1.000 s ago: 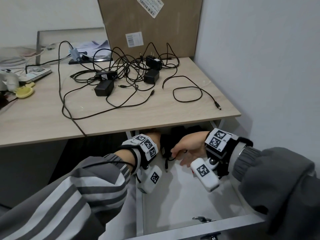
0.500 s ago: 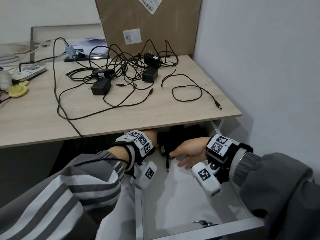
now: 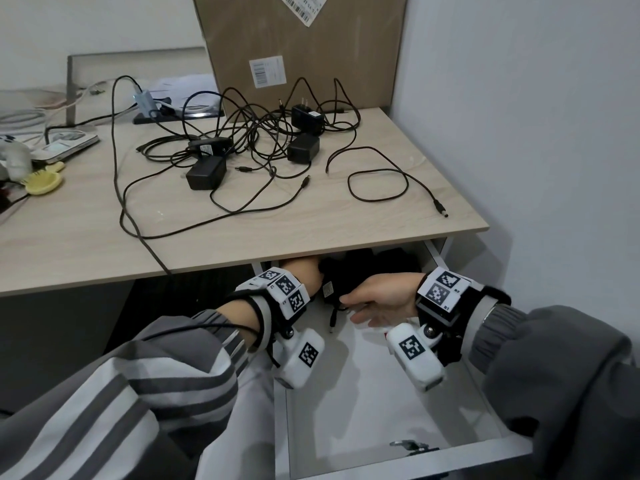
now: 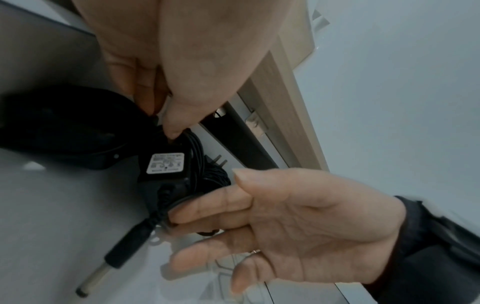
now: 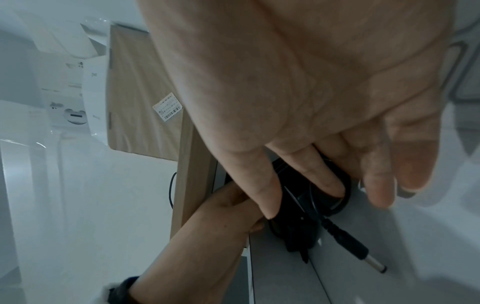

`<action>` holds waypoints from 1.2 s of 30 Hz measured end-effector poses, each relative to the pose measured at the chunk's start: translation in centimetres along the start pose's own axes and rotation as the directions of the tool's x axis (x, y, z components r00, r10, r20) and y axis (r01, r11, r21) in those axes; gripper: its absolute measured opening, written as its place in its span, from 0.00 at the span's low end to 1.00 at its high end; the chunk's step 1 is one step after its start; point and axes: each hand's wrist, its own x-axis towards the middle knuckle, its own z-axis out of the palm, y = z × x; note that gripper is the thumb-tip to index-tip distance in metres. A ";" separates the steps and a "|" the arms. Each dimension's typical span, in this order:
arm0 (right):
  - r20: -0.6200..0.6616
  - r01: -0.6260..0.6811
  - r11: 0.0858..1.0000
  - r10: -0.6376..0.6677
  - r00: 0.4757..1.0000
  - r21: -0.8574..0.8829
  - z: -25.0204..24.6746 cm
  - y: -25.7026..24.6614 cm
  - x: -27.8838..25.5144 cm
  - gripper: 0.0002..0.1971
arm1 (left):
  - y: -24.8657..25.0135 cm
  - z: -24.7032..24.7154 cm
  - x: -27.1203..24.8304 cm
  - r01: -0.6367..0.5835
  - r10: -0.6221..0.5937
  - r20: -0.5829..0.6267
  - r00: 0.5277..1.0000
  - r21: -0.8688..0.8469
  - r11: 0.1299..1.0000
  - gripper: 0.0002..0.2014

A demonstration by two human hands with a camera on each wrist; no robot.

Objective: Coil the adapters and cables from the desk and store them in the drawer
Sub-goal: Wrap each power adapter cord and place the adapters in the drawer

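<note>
A black adapter (image 4: 166,164) with a white label and its cable wound round it hangs inside the white drawer (image 3: 363,417), below the desk edge. My left hand (image 4: 166,127) pinches the wound cable at the adapter's top. My right hand (image 4: 207,197) lies against the coil's side with its fingers nearly straight. The cable's barrel plug (image 4: 124,246) dangles free. In the head view my left hand (image 3: 304,268) reaches under the desk top, fingers hidden, with my right hand (image 3: 349,308) beside it. Several more black adapters (image 3: 206,173) lie in tangled cables on the desk (image 3: 311,230).
A loose black cable (image 3: 381,181) loops near the desk's right edge. A cardboard box (image 3: 304,46) leans on the wall at the back. A yellow brush (image 3: 43,181) and small devices lie far left. Dark items (image 3: 381,261) sit at the drawer's back. The white wall stands close on the right.
Both hands have carried the wound adapter a little further back under the desk top. My right hand's fingers have straightened out from a curl.
</note>
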 end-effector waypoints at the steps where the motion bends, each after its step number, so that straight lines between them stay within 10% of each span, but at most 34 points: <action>1: 0.000 0.011 1.000 -0.011 1.000 -0.005 0.0 0.0 0.0 0.09 | 0.3 -0.3 -0.3 0.027 -0.027 0.016 1.000 -0.048 0.998 0.20; 24: -0.051 0.232 0.966 -0.227 0.972 0.114 0.2 -0.5 -0.6 0.06 | 3.8 -3.6 -4.0 0.029 -0.030 -0.002 1.000 -0.257 0.966 0.17; 36: -0.221 0.068 0.995 -0.081 0.972 -0.066 -0.3 -2.3 -4.2 0.18 | 3.1 -5.8 -8.0 0.044 -0.008 0.088 0.996 -0.410 0.911 0.19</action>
